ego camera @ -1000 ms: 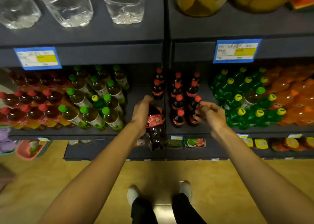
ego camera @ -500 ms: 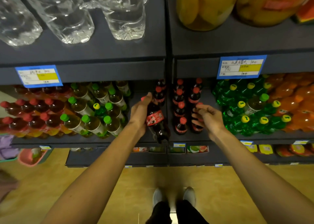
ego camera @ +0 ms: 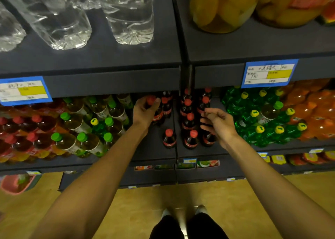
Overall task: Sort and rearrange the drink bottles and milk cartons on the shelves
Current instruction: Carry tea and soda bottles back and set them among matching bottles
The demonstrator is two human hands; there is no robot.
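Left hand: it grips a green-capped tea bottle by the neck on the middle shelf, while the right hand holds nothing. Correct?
Not quite. In the head view the left hand grips a red-capped cola bottle, not a green-capped tea bottle. The rest holds: the right hand holds nothing.

Left hand [ego camera: 145, 111] has pushed its cola bottle [ego camera: 158, 111] upright and deeper onto the shelf [ego camera: 154, 148]; right hand [ego camera: 218, 122] has come off its bottle's neck.

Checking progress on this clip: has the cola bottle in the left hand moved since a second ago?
Yes. The cola bottle held by the left hand has gone from the shelf's front edge deeper in, toward the rear cola bottles.
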